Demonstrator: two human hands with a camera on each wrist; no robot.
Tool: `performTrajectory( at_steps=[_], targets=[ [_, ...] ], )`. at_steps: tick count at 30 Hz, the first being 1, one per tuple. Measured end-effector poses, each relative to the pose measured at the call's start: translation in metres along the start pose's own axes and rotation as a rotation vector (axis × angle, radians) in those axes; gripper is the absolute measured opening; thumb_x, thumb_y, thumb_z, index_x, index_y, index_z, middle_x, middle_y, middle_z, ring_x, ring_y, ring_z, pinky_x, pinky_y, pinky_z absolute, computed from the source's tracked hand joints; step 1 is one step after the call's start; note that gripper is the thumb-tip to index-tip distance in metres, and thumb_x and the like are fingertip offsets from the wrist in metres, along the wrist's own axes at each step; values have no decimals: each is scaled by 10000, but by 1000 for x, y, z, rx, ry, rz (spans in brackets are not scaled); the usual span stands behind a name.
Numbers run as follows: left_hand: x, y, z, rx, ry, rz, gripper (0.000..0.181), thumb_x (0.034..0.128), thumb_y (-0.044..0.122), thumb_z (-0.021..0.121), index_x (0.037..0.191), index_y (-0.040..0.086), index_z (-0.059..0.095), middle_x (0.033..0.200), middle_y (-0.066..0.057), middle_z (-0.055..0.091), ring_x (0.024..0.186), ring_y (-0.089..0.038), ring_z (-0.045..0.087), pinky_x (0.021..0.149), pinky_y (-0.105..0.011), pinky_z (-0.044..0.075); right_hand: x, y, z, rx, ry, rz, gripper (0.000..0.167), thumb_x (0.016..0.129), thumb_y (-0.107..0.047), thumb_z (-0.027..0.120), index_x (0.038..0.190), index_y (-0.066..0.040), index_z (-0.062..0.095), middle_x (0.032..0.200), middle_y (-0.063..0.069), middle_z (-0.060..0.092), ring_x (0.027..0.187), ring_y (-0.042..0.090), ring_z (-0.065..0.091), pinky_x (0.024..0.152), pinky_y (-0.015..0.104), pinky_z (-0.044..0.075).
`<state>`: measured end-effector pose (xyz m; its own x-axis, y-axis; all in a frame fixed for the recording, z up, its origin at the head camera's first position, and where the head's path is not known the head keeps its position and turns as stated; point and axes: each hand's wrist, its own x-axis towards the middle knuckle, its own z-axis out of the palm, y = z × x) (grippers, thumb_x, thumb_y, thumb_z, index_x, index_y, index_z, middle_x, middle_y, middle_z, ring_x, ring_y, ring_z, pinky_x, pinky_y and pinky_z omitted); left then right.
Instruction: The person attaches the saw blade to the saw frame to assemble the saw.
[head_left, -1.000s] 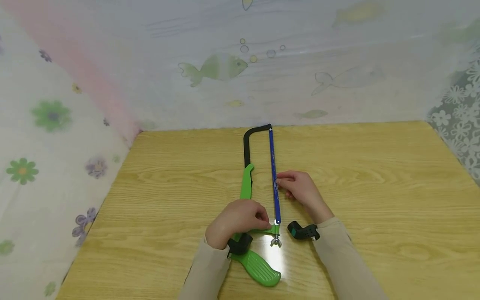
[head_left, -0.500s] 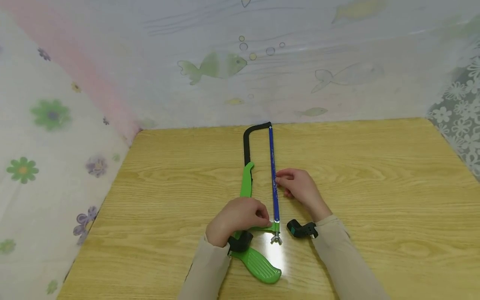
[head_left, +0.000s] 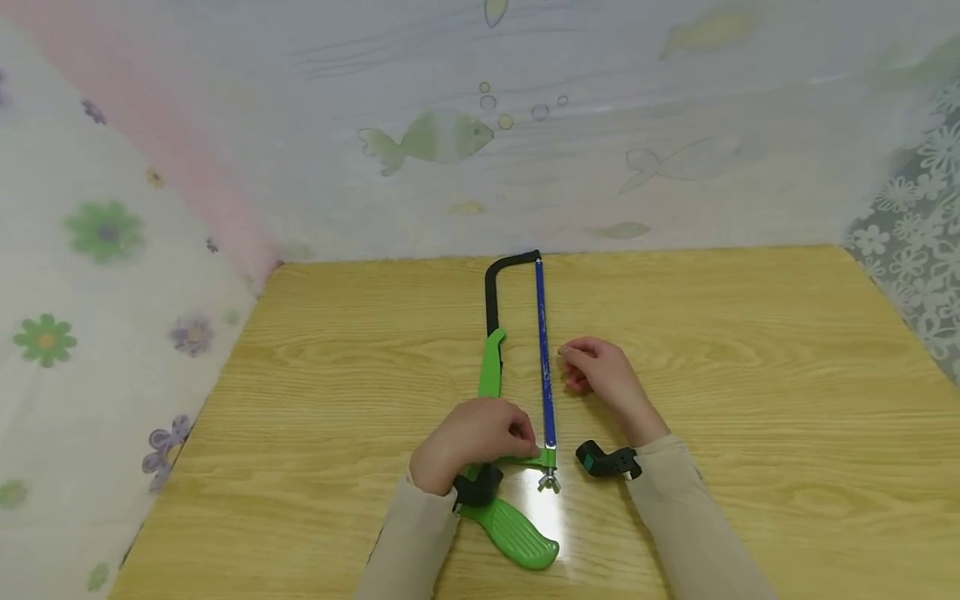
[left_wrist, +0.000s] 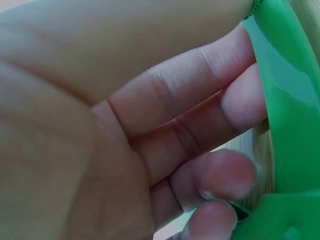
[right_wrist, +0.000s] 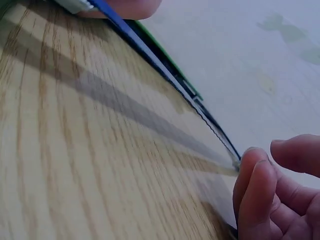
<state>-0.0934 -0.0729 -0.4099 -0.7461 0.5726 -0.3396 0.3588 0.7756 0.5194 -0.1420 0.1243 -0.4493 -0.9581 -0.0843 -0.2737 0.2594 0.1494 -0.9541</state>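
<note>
A hacksaw lies flat on the table, with a black front frame (head_left: 492, 300), green ridged handle (head_left: 517, 535), blue blade (head_left: 545, 358) and silver wing nut (head_left: 549, 481). My left hand (head_left: 476, 433) pinches the green crossbar (head_left: 525, 461) beside the nut; in the left wrist view its fingers curl against green plastic (left_wrist: 295, 110). Just right of the blade, my right hand (head_left: 607, 379) touches nothing, its lower fingers loosely bent. The right wrist view has its thumb and forefinger (right_wrist: 257, 200) parted, with the blade (right_wrist: 150, 57) behind, raised off the wood and running upper left.
The wooden table (head_left: 750, 375) extends to both sides of the saw. Behind it hangs a pale sheet (head_left: 562, 183) with fish drawings, and a flowered sheet (head_left: 112, 292) borders the left side. Each wrist carries a black camera mount.
My right fingertips have come off the blade and moved slightly right, leaving a gap. The left hand keeps its place on the crossbar. The saw stays put apart from slight view shift.
</note>
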Motion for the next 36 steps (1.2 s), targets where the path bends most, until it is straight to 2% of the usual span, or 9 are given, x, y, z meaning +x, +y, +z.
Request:
performTrajectory(
  at_steps=[9,17,26,30,36],
  targets=[
    [-3,-2,-1,-7,3,-9,105,768,365,669,712,281,641,670,179,551,595,-30,491,581,-223,393,-16,3,2,-46,-67,-37,261,907,-223,518,979,18,589,738,111,552,557,162,490,500,268,418],
    [-3,-1,-2,-23,2,4,100,775,361,663,716,282,645,671,181,557,592,-31,493,580,-224,395,-34,7,1,-82,-107,-38,261,909,-217,512,987,17,600,746,118,557,610,185,502,544,284,433],
    [-2,1,-3,-5,-3,-3,96,774,365,661,717,290,644,673,189,553,595,-29,492,577,-223,393,-59,12,-4,-124,-194,-44,271,909,-238,512,982,8,602,747,107,562,606,185,514,552,302,449],
    [-2,1,-3,-5,0,-4,98,771,364,664,715,287,643,671,185,553,592,-33,489,577,-227,393,-71,14,-6,-136,-247,-39,288,901,-269,523,962,3,593,744,109,573,593,193,530,541,312,455],
    [-3,2,-2,0,2,-8,101,768,367,666,715,284,641,670,184,550,590,-30,485,579,-222,390,-89,19,-5,-118,-375,-38,307,903,-288,517,932,11,581,728,115,591,559,197,548,492,318,451]
  ],
)
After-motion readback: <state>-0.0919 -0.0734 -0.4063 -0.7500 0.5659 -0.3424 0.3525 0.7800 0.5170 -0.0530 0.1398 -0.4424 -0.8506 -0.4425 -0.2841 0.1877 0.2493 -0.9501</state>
